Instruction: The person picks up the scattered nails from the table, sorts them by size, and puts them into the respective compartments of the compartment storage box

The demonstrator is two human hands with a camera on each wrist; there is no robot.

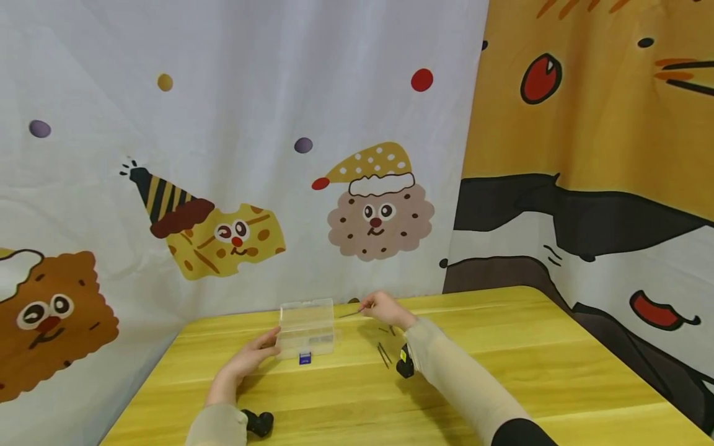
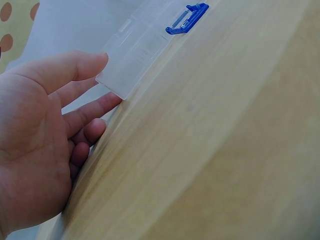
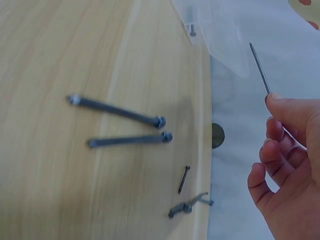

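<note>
Behind the pale wooden surface (image 1: 346,402) hangs a white cartoon-printed cloth (image 1: 357,74). Our right hand (image 1: 386,310), at about two o'clock from the box, narrowly pinches a thin nail (image 3: 260,69) between thumb and fingertip. The nail is in the air between that hand and the clear box (image 1: 305,339), tip toward nine o'clock. At eight o'clock our left hand (image 1: 252,358) rests loosely spread, thumb and fingers touching the box's near-left corner. The box's lid (image 1: 307,311) stands raised at twelve, its blue latch (image 1: 305,358) at six. From the box, a short nail (image 3: 184,179) and a small cluster of hardware (image 3: 188,206) lie toward three o'clock, two long fasteners (image 3: 117,110) toward four.

We judge that the nail could swivel or drop, since we grip it only near one end. A light box could also slide if our left hand pushes unevenly, and a knock could tip its lid.

The nail looks slim, straight and dark grey, with a pointed tip; our fingers hide its other end.
</note>
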